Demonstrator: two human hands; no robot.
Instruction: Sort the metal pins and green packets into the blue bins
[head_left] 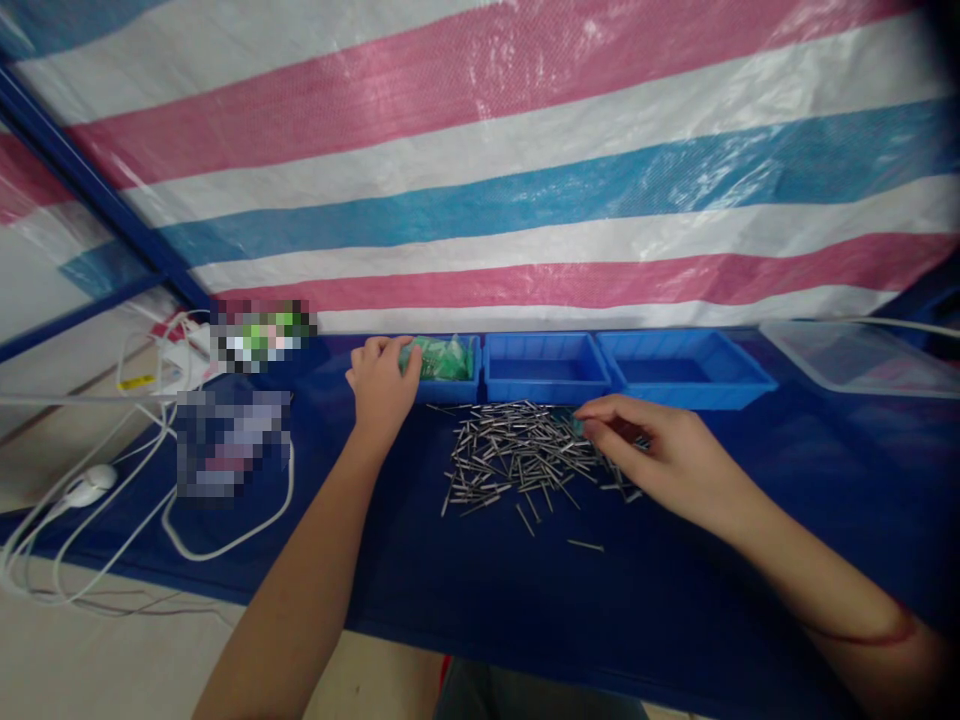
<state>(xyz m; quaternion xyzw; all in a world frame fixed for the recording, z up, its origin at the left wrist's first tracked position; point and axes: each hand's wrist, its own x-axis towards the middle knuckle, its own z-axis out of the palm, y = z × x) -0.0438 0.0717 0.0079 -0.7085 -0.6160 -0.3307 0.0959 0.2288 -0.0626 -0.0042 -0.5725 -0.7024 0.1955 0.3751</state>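
My left hand (385,385) is curled around the left end of a small blue bin (442,391), its thumb at the near rim. Inside that bin lie green plastic packets (448,358). Over the right side of a loose pile of nails (517,450), my right hand (652,445) is closed in a pinch. Between its thumb and fingertips shows a small bit of green plastic (577,426), mostly hidden, like the packets in colour. A few nails (585,545) lie apart in front of the pile.
Right of the packets stand two more blue bins, a middle one (546,388) and a wider one (686,388). A clear plastic lid or tray (855,360) lies far right. White cables (176,530) and blurred-out items crowd the left. A striped sheet (525,180) hangs behind.
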